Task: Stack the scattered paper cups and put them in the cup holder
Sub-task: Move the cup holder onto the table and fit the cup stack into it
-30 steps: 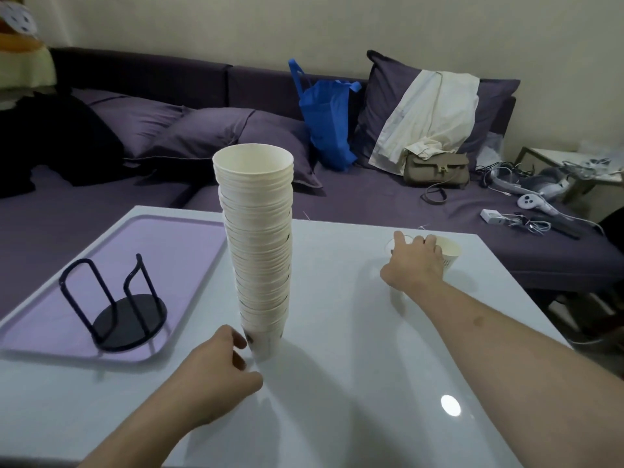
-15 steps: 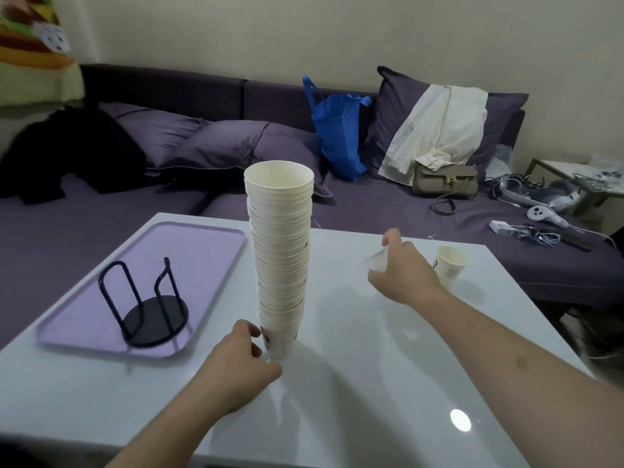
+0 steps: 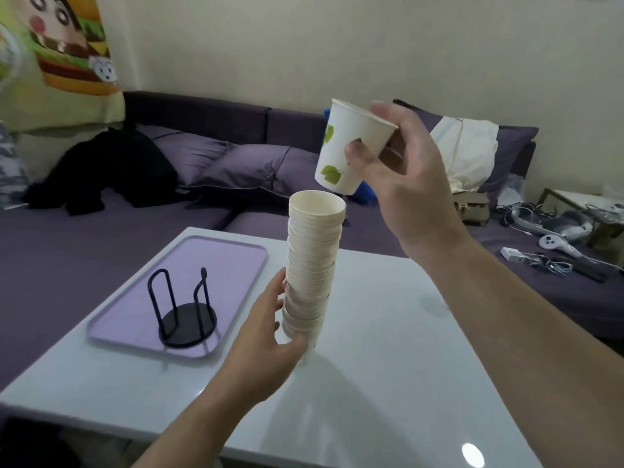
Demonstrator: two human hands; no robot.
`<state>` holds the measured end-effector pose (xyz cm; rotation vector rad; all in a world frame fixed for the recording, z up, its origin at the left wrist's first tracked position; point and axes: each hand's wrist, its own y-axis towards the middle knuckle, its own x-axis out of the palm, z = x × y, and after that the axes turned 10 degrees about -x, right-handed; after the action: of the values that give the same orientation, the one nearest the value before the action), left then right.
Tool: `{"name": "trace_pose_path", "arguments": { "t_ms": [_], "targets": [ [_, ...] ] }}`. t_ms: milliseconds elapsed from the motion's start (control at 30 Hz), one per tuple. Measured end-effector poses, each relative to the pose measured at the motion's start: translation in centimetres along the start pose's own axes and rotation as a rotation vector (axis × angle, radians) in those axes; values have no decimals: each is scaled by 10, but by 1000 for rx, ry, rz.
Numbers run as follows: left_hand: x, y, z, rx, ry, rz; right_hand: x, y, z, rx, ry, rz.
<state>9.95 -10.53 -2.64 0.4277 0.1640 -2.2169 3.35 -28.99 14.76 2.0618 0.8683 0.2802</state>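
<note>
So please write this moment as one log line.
left hand: grips cup stack base | right hand: holds loose cup above stack | cup holder: empty, on tray

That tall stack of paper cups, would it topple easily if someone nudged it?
Probably yes: the stack of cups is tall on a narrow base and already leans slightly. The left hand grips it low down, so the top looks free to sway. Being paper, it is likely light and easily pushed.

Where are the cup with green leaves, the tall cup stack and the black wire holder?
white paper cup with green leaves (image 3: 344, 143), head view, on its side wall
tall stack of white paper cups (image 3: 312, 261), head view, mid-stack
black wire cup holder (image 3: 189, 324), head view, round base
</note>
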Motion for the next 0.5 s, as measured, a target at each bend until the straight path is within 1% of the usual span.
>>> {"name": "trace_pose_path", "arguments": {
  "t_ms": [67,200,300,367,467,500],
  "targets": [
    [-1,-2,2,12,-3,-5,9,-1,0,12,-10,-77],
    [-4,-5,5,14,-11,-19,18,-14,11,31,-168,-273],
    [-5,-4,5,19,-20,-20,18,-23,16,52,-262,-352],
    [-4,-1,4,17,-25,-19,19,-29,18,100,-269,-406],
    [-3,2,1,18,-43,-17,19,-36,24,84,-324,-511],
    [-3,3,0,23,-49,-15,19,-37,25,87,-303,-535]
  ]
}}
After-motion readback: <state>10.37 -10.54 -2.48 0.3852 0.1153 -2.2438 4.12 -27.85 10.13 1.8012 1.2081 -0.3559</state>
